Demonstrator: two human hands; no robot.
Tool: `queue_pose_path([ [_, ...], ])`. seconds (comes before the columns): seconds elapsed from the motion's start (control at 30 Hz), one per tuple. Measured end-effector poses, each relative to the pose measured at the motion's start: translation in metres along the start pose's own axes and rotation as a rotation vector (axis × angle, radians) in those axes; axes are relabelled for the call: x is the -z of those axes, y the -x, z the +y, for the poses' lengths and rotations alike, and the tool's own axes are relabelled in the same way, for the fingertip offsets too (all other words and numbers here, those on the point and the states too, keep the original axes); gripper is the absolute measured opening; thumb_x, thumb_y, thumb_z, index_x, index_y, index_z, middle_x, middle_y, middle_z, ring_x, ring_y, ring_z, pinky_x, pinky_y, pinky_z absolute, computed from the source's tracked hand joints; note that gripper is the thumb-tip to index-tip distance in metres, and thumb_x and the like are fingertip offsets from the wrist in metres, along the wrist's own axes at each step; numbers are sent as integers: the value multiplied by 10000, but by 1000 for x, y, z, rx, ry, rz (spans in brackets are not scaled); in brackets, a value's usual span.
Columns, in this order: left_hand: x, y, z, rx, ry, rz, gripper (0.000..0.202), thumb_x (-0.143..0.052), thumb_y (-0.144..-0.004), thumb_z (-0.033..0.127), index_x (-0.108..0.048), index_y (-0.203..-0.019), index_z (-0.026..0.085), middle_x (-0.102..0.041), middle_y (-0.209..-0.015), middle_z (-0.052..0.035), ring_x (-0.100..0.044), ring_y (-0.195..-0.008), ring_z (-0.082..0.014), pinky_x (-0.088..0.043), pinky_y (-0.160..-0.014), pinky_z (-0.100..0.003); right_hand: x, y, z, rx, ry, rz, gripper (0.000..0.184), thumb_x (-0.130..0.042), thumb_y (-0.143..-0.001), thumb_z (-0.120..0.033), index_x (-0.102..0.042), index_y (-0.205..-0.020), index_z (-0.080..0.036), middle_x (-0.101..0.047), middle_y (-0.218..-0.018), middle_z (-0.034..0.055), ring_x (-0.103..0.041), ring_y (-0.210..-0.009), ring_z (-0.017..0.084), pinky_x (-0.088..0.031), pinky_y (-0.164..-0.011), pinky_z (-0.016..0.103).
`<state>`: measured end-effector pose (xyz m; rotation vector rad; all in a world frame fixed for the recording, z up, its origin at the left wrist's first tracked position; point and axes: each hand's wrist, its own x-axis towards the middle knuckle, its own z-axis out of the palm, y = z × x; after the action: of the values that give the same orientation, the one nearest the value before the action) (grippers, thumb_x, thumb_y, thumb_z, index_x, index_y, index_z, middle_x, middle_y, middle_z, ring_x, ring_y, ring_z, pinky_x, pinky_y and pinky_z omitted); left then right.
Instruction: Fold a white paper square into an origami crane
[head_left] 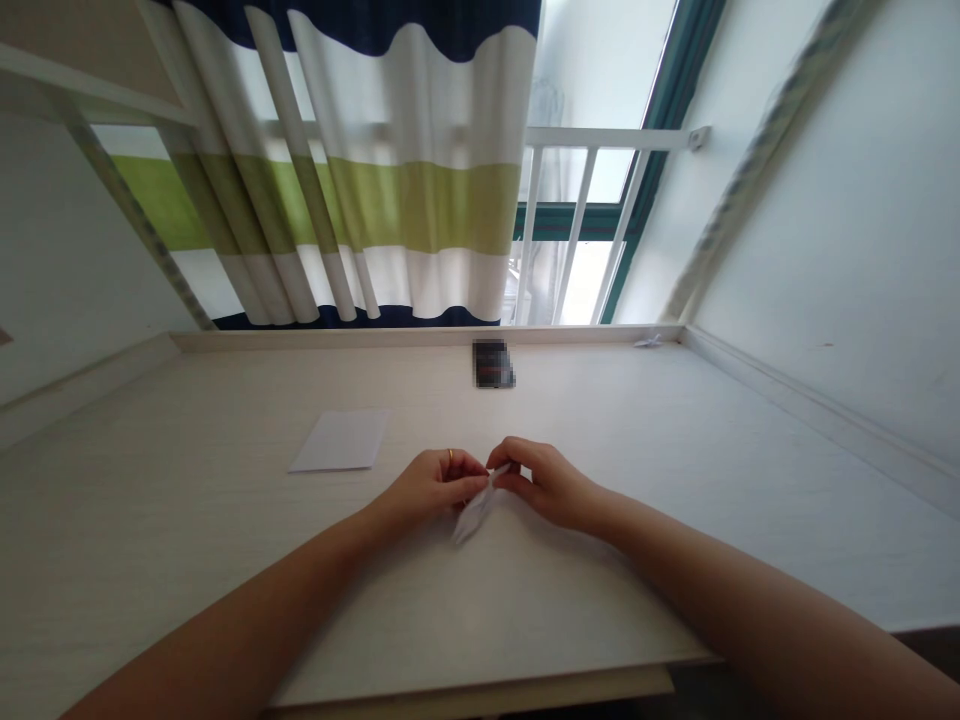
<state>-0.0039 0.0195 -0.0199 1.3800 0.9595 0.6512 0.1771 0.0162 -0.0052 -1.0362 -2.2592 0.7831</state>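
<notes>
Near the front middle of the pale desk, my left hand (448,478) and my right hand (541,480) meet over a narrow piece of folded white paper (474,514). Left thumb and fingers pinch it along its upper part. My right thumb and forefinger grip its top end. The paper slants, its pointed lower end toward me and to the left. Part of it is hidden behind the fingers. Beyond my left hand, a flat white sheet of paper (341,441) lies on the desk, touched by neither hand.
At the back of the desk (225,560) lies a small dark object (492,364), blurred out. A small white folded scrap (648,342) sits in the far right corner. Behind are a striped curtain (420,205) and white window bars (574,220). White walls flank both sides.
</notes>
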Motion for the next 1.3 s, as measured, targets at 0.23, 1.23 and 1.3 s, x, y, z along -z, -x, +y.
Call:
queue_pose_path([
  [0.23,-6,6,5,2,424,-164,269,-663,-676,285,-530,-857,135,-636,-798,-57,-567,-716,-122,-416,-672,-260,-3,-1,-2,-20,-335,185,101,-523,-752,-155,-502,-849,-173,-502,-630,-27,-508,-589,103,-425,-600,256],
  [1.23,-11,2,-2,-221,449,77,234,-714,-607,187,-652,-832,171,-620,-746,-4,-515,-690,-107,-375,-692,-247,-12,2,-15,-209,-304,352,13,-586,-685,-171,-575,-689,-166,-580,-645,-6,-527,-624,122,-420,-615,260],
  [1.3,-11,2,-2,-220,441,81,229,-712,-608,186,-650,-827,167,-624,-759,-9,-524,-709,-115,-380,-702,-254,-12,1,-15,-235,-303,341,15,-584,-685,-166,-569,-687,-165,-584,-644,-5,-525,-621,122,-419,-616,261],
])
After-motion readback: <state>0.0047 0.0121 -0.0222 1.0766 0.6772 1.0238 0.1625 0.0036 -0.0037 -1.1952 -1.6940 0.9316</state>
